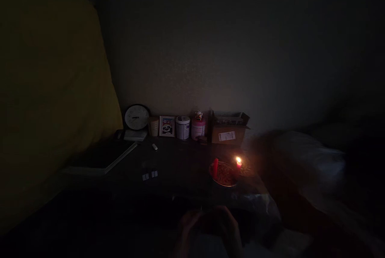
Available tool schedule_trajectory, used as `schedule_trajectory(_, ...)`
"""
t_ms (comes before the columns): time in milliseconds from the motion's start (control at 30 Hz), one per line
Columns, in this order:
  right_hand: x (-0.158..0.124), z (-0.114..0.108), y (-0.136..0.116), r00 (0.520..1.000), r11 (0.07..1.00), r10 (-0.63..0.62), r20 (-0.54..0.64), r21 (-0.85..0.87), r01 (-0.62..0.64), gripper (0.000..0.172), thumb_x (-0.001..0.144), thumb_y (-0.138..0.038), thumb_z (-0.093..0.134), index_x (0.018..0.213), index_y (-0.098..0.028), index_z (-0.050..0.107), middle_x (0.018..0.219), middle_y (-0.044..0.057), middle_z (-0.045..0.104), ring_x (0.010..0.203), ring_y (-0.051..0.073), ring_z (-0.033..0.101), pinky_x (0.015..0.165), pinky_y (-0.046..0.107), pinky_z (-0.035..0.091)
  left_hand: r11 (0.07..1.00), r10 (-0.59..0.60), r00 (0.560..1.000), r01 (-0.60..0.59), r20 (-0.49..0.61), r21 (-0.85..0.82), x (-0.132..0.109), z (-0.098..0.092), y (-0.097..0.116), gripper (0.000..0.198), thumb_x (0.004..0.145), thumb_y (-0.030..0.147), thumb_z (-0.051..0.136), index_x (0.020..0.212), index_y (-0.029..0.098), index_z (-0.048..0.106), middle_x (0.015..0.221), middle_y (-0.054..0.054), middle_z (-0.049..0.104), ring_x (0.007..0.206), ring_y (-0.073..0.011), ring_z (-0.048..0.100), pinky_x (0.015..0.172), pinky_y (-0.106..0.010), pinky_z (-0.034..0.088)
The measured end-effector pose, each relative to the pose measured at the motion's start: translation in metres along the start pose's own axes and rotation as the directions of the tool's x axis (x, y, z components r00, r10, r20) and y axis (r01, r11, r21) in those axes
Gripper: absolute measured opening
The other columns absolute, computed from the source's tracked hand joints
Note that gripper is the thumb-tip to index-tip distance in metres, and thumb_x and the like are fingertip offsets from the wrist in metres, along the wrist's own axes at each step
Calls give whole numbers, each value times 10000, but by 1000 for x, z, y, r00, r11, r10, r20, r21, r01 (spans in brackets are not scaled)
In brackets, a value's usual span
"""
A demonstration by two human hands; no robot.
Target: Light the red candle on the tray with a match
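In the dark at the bottom of the head view, my left hand (190, 221) and my right hand (227, 222) are raised close to each other at the table's near edge. Both look closed, their fingers bent inward. A tiny pale glint shows by the left fingertips, but darkness hides what they hold, if anything. Beyond my right hand lies a round metal-rimmed plate (227, 186) with small reddish pieces in it. An unlit red candle (215, 168) stands upright at its left side. A lit candle (238, 164) burns at its right edge.
Small white domino-like tiles (146, 176) and a white stick-like piece (154, 146) lie on the dark table (180, 166). Along the wall stand a clock (136, 117), a cup (153, 126), a panda picture (167, 126), a white canister (182, 127), a pink canister (198, 129) and a cardboard box (228, 134).
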State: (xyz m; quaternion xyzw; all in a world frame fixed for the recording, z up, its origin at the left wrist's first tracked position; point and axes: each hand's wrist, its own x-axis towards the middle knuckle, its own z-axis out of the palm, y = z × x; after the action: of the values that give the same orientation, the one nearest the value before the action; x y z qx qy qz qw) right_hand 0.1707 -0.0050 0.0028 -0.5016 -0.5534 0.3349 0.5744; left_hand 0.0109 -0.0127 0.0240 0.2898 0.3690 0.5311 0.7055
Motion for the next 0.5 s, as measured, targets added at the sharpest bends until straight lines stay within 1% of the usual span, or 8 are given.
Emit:
schedule_trajectory(100,1,-8,-16,994,999,-51,-94,-20,50,309,751,-500,624,798,-198,670,754,42,707,681,191,659,607,243,539,999,20,1000,-19,22,-41,-7,2,4,194,626,333,742,762,201,697,1000,-110,725,1164,-320,533,1029,-412,381)
schedule_trajectory(167,1,-11,-32,987,997,-72,-141,-21,69,291,762,-477,622,831,-199,671,790,40,713,713,188,665,641,244,543,996,32,999,-30,16,-88,-5,4,2,206,635,294,740,813,201,692,1035,-104,717,1172,-304,531,1034,-407,382)
schedule_trajectory(267,-3,-12,-58,985,994,-109,-130,-23,106,245,801,-425,595,905,-217,671,871,33,716,767,182,669,675,236,545,991,-4,1000,6,16,-135,4,10,-2,237,646,264,736,869,205,678,1038,-98,714,1150,-301,552,1020,-439,400)
schedule_trajectory(333,-8,-10,-71,979,986,-163,-119,-48,158,216,814,-400,582,903,-226,673,863,27,714,766,176,668,669,225,546,991,-14,1000,17,24,-132,12,15,-2,244,618,233,756,848,207,677,1009,-93,721,1136,-312,561,1007,-445,415)
schedule_trajectory(400,-12,-8,-77,970,976,-212,-119,-75,204,212,835,-396,550,866,-229,678,818,24,710,741,167,666,652,214,549,992,-12,1000,15,23,-128,16,19,0,243,586,204,774,809,218,679,976,-84,726,1131,-320,563,995,-434,431)
schedule_trajectory(500,-17,-6,-76,961,967,-247,-124,-97,236,287,878,-423,474,822,-233,681,778,26,699,703,152,661,620,203,550,992,-6,1000,9,24,-126,14,21,5,218,578,192,774,768,237,676,931,-65,730,1119,-321,569,976,-413,456)
